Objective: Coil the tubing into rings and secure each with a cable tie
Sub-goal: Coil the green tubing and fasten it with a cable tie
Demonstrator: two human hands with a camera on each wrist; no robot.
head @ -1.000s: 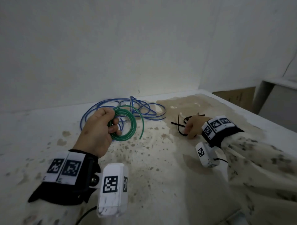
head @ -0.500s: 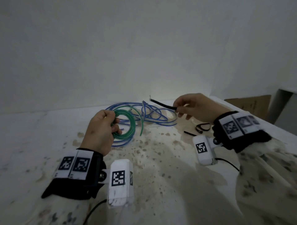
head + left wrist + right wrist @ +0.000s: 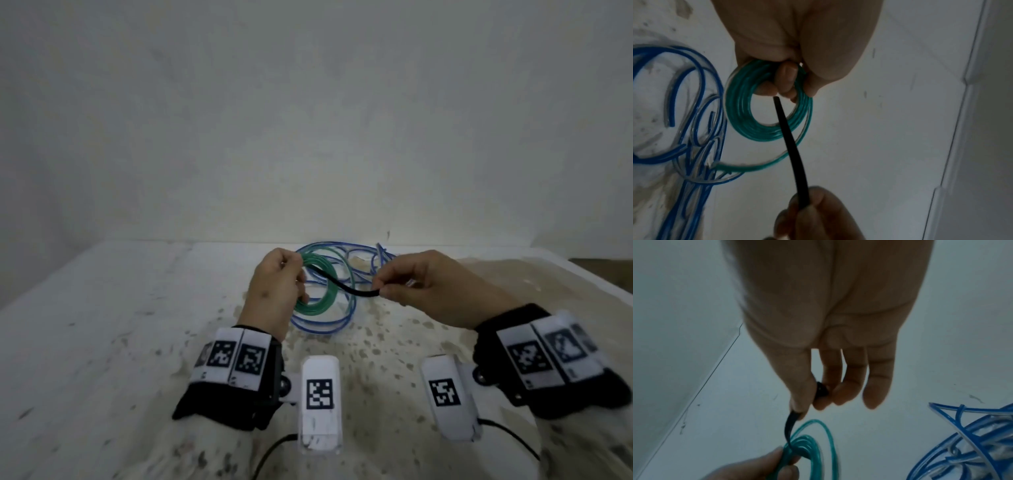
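Green tubing (image 3: 317,291) was wound into a small ring of several turns, held off the table (image 3: 113,329) by the left hand (image 3: 274,294), whose fingers and thumb were curled round the bunched turns on the ring's near-left side. One loose green tail swung wider than the rest and hung free on the side toward the right hand (image 3: 421,291). That hand pinched the head end of a black cable tie (image 3: 342,284) between thumb and forefinger, other fingers relaxed. The hands stood near each other, the tie spanning the gap.

From the left wrist view, the tie's free tip (image 3: 777,99) sat inside the ring's opening, just beside the left fingertips (image 3: 786,78); whether it had passed fully through could not be told. It was not yet looped back or fed into its own head.

Judged progress: green coil formed, tying only begun. Left to do: wrap, thread, pull tight.

Blue tubing (image 3: 329,322) lay loose and tangled on the table just beyond and beneath both hands, uncoiled, no tie on it.
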